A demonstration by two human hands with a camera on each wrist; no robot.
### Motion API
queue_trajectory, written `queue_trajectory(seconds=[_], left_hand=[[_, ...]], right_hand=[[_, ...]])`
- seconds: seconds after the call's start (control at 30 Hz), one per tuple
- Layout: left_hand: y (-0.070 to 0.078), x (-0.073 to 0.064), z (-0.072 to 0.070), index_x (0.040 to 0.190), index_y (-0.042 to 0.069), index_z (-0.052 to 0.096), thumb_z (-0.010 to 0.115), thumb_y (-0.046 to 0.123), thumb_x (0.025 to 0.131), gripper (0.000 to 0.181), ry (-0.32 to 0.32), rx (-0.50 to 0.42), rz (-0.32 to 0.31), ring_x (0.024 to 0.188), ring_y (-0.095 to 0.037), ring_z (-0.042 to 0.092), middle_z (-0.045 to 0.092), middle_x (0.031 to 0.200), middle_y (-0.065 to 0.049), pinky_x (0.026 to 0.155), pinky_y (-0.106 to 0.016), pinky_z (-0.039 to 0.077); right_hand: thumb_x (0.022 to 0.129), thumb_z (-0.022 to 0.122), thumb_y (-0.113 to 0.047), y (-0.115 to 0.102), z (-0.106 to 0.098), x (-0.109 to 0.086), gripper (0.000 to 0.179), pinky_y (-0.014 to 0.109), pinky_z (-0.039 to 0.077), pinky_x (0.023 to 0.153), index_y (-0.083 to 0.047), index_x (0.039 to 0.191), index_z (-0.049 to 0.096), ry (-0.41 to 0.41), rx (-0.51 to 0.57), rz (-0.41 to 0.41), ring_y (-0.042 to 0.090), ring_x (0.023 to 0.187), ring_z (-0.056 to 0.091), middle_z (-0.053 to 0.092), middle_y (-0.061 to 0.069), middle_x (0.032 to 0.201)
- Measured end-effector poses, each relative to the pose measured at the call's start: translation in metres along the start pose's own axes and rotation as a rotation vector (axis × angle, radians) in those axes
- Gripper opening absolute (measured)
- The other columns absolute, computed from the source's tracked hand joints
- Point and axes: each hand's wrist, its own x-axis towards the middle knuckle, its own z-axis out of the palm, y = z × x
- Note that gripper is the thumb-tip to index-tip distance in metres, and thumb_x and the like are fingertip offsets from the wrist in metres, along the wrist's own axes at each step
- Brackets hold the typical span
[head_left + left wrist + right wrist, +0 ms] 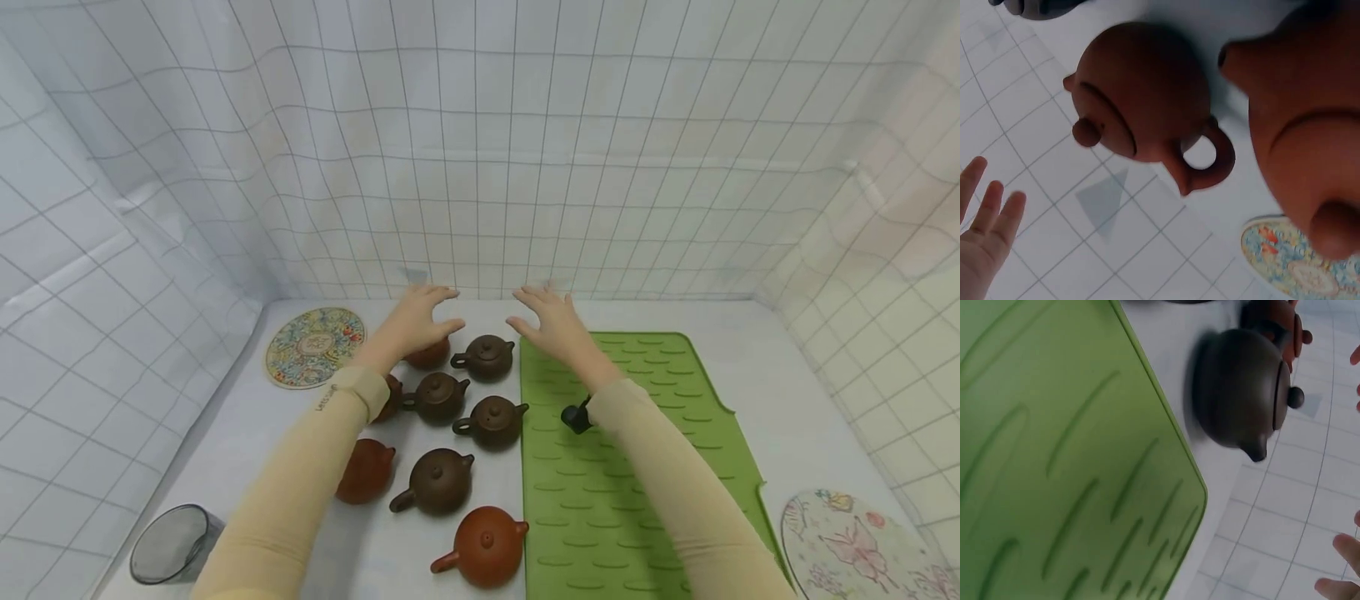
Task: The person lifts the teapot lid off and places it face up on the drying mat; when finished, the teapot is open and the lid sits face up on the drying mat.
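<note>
My left hand (411, 327) is held over the far row of teapots, fingers extended and thumb apart, holding nothing. Nearest below it is a reddish clay teapot (427, 355), seen closely in the left wrist view (1147, 87). Facing it, my right hand (557, 328) hovers over the far left corner of a green mat (600, 467), also without anything in it. Between the hands stands a dark brown teapot (488, 358). More brown teapots (439, 397) and reddish teapots (489, 547) stand left of the mat; my left forearm partly hides some reddish ones.
A round patterned plate or mat (315, 346) lies at the far left. A clear glass container (171, 546) stands near left, partly behind the sleeve. A second round decorated piece (855, 546) is at the near right. Grid-patterned curtains (480, 125) enclose the white table (720, 333).
</note>
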Motion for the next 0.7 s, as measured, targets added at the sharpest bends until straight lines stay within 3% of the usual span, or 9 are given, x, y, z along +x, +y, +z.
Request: queue_trajectory(seconds=[0.1, 0.23, 0.43, 0.7], left_hand=[[0.000, 0.000, 0.007, 0.140, 0.003, 0.053, 0.067, 0.028, 0.094, 0.054, -0.036, -0.050, -0.007, 0.134, -0.040, 0.046, 0.051, 0.144, -0.021, 0.114, -0.053, 0.035], [0.000, -0.002, 0.017, 0.137, 0.002, 0.055, 0.068, 0.021, 0.094, 0.049, -0.124, -0.128, -0.051, 0.123, -0.038, 0.058, 0.056, 0.138, -0.021, 0.103, -0.049, 0.048], [0.001, -0.003, 0.031, 0.132, 0.001, 0.059, 0.068, 0.021, 0.093, 0.044, -0.232, -0.135, -0.107, 0.118, -0.034, 0.061, 0.063, 0.129, -0.020, 0.098, -0.046, 0.051], [0.000, -0.002, 0.037, 0.129, 0.003, 0.060, 0.070, 0.017, 0.092, 0.040, -0.254, -0.139, -0.162, 0.114, -0.031, 0.063, 0.067, 0.121, -0.017, 0.097, -0.043, 0.052]], right_hand=[[0.100, 0.057, -0.037, -0.003, 0.010, 0.002, 0.049, 0.055, 0.026, 0.119, -0.010, 0.141, 0.054, -0.012, 0.080, -0.008, 0.035, 0.142, 0.040, 0.051, 0.012, 0.147], [0.099, 0.061, -0.029, -0.006, 0.023, 0.004, 0.038, 0.044, 0.044, 0.109, -0.007, 0.130, 0.064, -0.040, 0.173, -0.009, 0.030, 0.128, 0.056, 0.063, 0.013, 0.134], [0.096, 0.066, -0.023, -0.009, 0.037, 0.008, 0.030, 0.043, 0.049, 0.103, -0.006, 0.119, 0.070, -0.089, 0.201, -0.032, 0.030, 0.120, 0.062, 0.069, 0.012, 0.124], [0.092, 0.071, -0.017, -0.016, 0.048, 0.014, 0.024, 0.039, 0.054, 0.095, -0.004, 0.112, 0.074, -0.100, 0.198, -0.037, 0.026, 0.110, 0.066, 0.072, 0.012, 0.115]])
